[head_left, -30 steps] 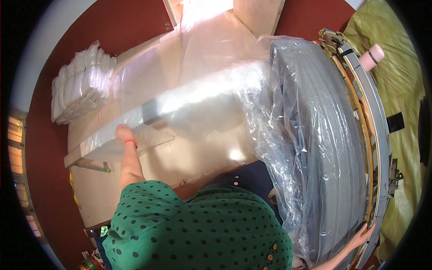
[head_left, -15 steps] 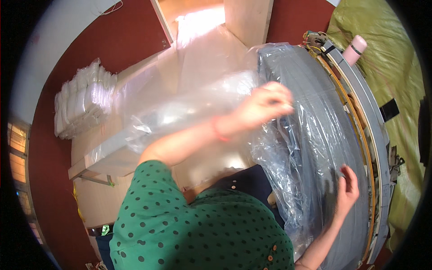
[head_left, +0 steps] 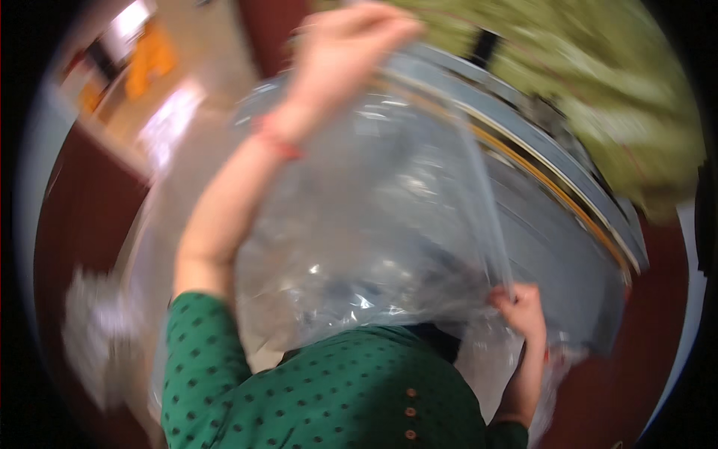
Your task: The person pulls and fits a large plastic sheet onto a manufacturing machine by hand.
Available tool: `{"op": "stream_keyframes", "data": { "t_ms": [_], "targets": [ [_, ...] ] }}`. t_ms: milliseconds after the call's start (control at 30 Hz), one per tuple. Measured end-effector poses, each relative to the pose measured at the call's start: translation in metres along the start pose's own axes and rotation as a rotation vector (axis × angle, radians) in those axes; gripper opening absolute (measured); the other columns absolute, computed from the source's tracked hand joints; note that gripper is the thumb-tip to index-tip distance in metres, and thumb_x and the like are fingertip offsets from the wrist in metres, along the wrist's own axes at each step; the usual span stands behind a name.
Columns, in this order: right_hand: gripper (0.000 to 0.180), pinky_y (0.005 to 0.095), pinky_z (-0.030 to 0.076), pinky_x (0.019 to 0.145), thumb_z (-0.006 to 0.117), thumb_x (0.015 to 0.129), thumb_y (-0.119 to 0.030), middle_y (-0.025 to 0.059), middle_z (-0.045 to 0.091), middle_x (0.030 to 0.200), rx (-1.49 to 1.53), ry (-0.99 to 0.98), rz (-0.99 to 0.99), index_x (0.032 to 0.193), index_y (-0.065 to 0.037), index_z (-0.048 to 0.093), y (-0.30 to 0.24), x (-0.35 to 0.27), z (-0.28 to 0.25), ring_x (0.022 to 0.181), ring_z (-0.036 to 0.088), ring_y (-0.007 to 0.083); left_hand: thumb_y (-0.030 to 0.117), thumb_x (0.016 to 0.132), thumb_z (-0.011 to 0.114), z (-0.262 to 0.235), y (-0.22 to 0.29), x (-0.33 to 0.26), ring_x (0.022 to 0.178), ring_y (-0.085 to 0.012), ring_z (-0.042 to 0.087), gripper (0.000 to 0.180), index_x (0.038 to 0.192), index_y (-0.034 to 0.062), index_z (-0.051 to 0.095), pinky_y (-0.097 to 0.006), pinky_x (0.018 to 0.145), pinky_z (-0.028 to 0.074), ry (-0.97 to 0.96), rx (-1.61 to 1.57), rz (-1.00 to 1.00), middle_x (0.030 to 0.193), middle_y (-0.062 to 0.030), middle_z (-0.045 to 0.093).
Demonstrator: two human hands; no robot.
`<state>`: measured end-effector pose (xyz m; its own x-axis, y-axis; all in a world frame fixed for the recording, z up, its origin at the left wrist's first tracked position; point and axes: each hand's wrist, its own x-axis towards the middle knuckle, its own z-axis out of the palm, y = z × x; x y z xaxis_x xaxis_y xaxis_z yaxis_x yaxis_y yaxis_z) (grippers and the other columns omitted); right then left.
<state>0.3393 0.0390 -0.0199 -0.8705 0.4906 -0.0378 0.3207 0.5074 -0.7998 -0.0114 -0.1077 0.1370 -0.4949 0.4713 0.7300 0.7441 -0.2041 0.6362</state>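
A clear plastic sheet (head_left: pixel 374 194) stretches between my two hands, with its right edge running taut as a pale folded line. My left hand (head_left: pixel 355 49), a red band on its wrist, is raised at the far side of the grey work surface (head_left: pixel 553 262). Its fingers are pinched together on the sheet's far end, though motion blurs them. Lower down on the right, my right hand (head_left: pixel 520 308) grips the near corner of the sheet between thumb and fingers. The sheet's near part lies in shiny creases against my body.
Along the far edge of the work surface runs a grey bar with an orange-yellow strip (head_left: pixel 553 176). Behind it hangs a green-yellow tarp (head_left: pixel 621 97). A blurred stack of clear plastic packs (head_left: pixel 101 329) sits at the left. A bright doorway (head_left: pixel 168 123) opens at upper left.
My view has swung to the right. My left hand has moved to the far side and my right hand has closed on the sheet's corner. The sheet now spans between them over the grey surface.
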Motion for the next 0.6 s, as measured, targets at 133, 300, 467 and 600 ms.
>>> {"op": "stream_keyframes", "data": {
  "t_ms": [133,300,467,600],
  "targets": [
    [0.011,0.0205,0.034,0.052,0.062,0.070,-0.007,-0.0052,0.051,0.063,0.048,0.759,0.166,0.065,-0.007,0.052,0.067,-0.079,-0.123,0.055,0.042,0.0044,0.016,0.082,0.060,0.051,-0.020,0.000,0.070,-0.0040,0.048,0.018,0.089,-0.0010,0.063,-0.018,0.064,0.039,-0.252,-0.138,-0.194,0.078,0.0017,0.058],
    [0.012,0.0212,0.035,0.054,0.060,0.076,-0.009,-0.0023,0.047,0.067,0.710,1.393,-0.390,0.080,-0.009,0.049,0.083,-0.139,-0.194,0.056,0.041,0.0058,0.010,0.083,0.057,0.131,-0.025,-0.034,0.078,-0.0041,0.048,0.010,0.089,0.0038,0.062,-0.017,0.069,0.038,-0.295,-0.588,-0.397,0.084,0.0019,0.057],
    [0.020,0.0235,0.042,0.055,0.067,0.069,-0.010,0.0005,0.055,0.067,0.158,1.397,0.336,0.085,-0.002,0.058,0.208,-0.145,-0.194,0.058,0.050,0.0099,0.014,0.083,0.058,0.216,-0.106,-0.098,0.056,-0.0006,0.040,0.007,0.084,0.0078,0.061,-0.017,0.048,0.031,-0.662,-0.254,-0.573,0.070,0.0088,0.052],
    [0.019,0.0240,0.044,0.059,0.068,0.066,-0.012,0.0041,0.059,0.067,-0.055,1.323,0.433,0.080,-0.001,0.059,0.249,-0.150,-0.177,0.062,0.055,0.0110,0.012,0.085,0.055,0.225,-0.108,-0.117,0.060,-0.0006,0.038,0.009,0.085,0.0034,0.060,-0.015,0.052,0.030,-0.644,-0.281,-0.542,0.073,0.0068,0.052]
  ]
}}
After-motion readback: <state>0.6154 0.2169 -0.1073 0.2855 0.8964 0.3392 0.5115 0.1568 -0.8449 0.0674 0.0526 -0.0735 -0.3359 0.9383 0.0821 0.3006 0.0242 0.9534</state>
